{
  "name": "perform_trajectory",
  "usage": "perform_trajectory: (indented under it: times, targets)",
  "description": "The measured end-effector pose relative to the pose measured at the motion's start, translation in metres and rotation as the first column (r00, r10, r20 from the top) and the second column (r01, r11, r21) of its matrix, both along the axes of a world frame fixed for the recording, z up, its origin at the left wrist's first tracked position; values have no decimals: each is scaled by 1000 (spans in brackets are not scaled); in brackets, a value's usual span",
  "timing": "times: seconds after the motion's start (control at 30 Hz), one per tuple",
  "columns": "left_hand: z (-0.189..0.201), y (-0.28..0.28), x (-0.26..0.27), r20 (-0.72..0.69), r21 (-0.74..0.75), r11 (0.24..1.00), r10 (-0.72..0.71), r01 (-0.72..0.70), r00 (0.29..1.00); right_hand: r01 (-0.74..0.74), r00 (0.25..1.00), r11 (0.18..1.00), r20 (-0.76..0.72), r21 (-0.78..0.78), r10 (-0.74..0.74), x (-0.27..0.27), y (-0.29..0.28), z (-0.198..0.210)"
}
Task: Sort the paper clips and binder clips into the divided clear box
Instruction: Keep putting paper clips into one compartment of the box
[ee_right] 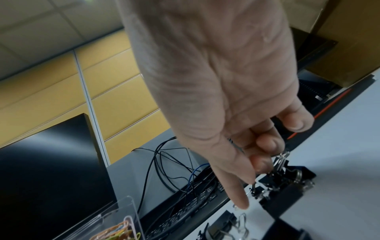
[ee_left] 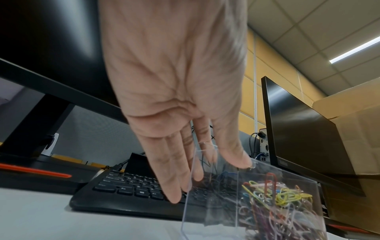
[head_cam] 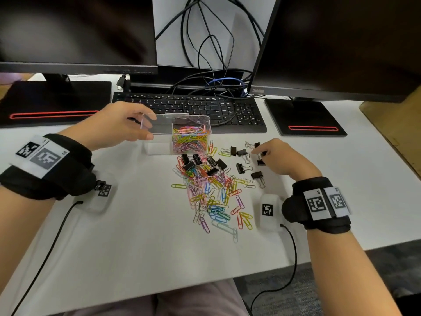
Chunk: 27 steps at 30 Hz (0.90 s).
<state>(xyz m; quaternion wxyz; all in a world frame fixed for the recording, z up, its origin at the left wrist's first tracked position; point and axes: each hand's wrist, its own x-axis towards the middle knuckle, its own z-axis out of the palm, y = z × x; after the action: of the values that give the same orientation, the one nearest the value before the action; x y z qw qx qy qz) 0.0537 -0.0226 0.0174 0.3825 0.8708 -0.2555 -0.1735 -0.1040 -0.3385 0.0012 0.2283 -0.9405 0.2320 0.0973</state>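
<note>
The clear divided box (head_cam: 159,124) stands in front of the keyboard. Its right compartment holds coloured paper clips (head_cam: 190,139); the left compartment looks empty. My left hand (head_cam: 149,125) grips the box's left end, thumb on the near wall and fingers on the far wall; the left wrist view shows the left hand (ee_left: 205,178) at the box (ee_left: 267,181). A pile of loose paper clips (head_cam: 209,192) lies on the table with black binder clips (head_cam: 196,160) on its far side. My right hand (head_cam: 262,155) holds binder clips (ee_right: 287,177) in curled fingers, one finger stretched onto other binder clips (head_cam: 241,153).
A black keyboard (head_cam: 205,106) and tangled cables (head_cam: 211,53) lie behind the box. Two monitors on black bases (head_cam: 305,119) stand at the back. A cardboard box (head_cam: 394,124) sits at the far right. The table's front edge (head_cam: 159,290) runs near my lap.
</note>
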Motion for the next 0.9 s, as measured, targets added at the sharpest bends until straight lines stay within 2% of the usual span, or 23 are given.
perform_trajectory:
  times: [0.1, 0.2, 0.37, 0.6, 0.7, 0.9]
  targets:
    - [0, 0, 1, -2, 4, 1000, -7, 7, 1000, -58, 997, 998, -47, -39, 56, 0, 2, 0]
    - [0, 0, 1, -8, 6, 1000, -10, 10, 1000, -56, 998, 995, -42, -87, 52, 0, 3, 2]
    - [1, 0, 0, -4, 7, 1000, -17, 17, 1000, -97, 993, 993, -75, -69, 91, -1, 5, 1]
    - [2, 0, 0, -15, 2, 1000, -9, 9, 1000, -61, 994, 987, -97, -147, 47, -2, 4, 0]
    - [2, 0, 0, -19, 7, 1000, -6, 7, 1000, -84, 995, 990, -64, -112, 77, -2, 5, 0]
    - [2, 0, -1, -18, 9, 1000, -3, 3, 1000, -103, 988, 992, -124, -74, 93, -1, 4, -5]
